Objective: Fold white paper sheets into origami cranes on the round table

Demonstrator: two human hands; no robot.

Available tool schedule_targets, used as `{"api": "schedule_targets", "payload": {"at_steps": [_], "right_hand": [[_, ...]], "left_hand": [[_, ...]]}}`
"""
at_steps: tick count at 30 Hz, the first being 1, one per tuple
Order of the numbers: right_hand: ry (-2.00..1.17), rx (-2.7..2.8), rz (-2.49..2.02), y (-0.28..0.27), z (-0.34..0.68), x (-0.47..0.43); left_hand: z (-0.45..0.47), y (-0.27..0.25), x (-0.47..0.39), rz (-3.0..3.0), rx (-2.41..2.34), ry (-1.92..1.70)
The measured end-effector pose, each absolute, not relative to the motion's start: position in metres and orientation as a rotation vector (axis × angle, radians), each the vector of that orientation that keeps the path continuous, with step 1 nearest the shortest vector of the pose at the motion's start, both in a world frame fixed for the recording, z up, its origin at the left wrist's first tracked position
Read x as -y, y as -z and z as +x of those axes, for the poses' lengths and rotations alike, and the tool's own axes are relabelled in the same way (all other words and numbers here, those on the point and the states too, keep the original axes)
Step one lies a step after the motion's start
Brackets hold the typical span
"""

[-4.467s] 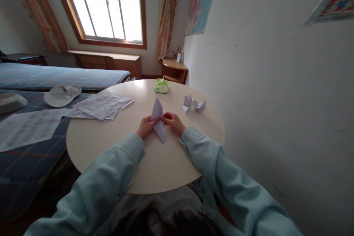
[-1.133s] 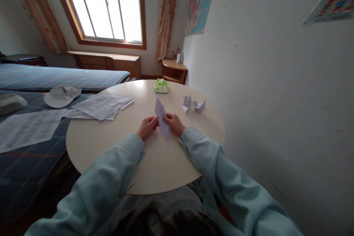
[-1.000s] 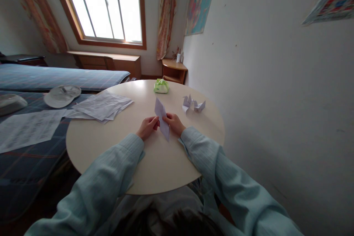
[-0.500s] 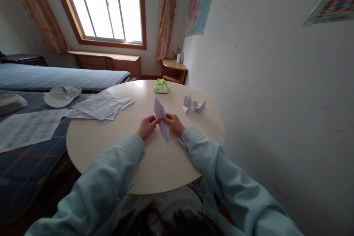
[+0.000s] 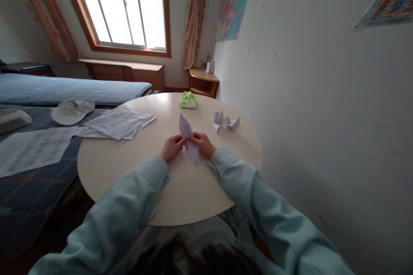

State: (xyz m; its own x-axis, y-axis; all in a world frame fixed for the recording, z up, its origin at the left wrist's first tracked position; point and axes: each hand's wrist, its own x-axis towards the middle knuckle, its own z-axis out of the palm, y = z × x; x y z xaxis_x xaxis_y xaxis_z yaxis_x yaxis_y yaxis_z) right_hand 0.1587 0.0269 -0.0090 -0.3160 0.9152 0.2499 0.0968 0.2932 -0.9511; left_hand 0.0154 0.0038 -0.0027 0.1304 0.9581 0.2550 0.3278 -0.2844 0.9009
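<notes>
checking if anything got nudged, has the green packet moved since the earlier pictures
No. The green packet sits in the same spot just inside the far edge of the round table, with no shift either way visible.

left hand (image 5: 172, 148) and right hand (image 5: 204, 145) are covering the folded paper (image 5: 192, 152) mid-length, the upper-right poster (image 5: 392, 4) is blurring, running out of view, and from here the printed sheet (image 5: 35, 150) is showing unreadably small lettering!

My bare left fingers (image 5: 177, 139) and bare right fingers (image 5: 196, 135) pinch close together, both pale-blue-sleeved arms (image 5: 129, 193) angled inward.
</notes>
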Motion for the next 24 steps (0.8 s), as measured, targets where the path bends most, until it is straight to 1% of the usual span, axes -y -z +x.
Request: {"api": "schedule_targets", "payload": {"at_steps": [9, 24], "right_hand": [[-1.114, 1.67, -0.936, 0.0131, 0.1607, -0.0315], [-1.171, 1.643, -0.937, 0.0128, 0.1602, -0.0316]], "left_hand": [[0.0158, 0.0021, -0.003, 1.724, -1.204, -1.152], [0.0163, 0.0032, -0.0034, 1.663, -1.13, -1.163]]}}
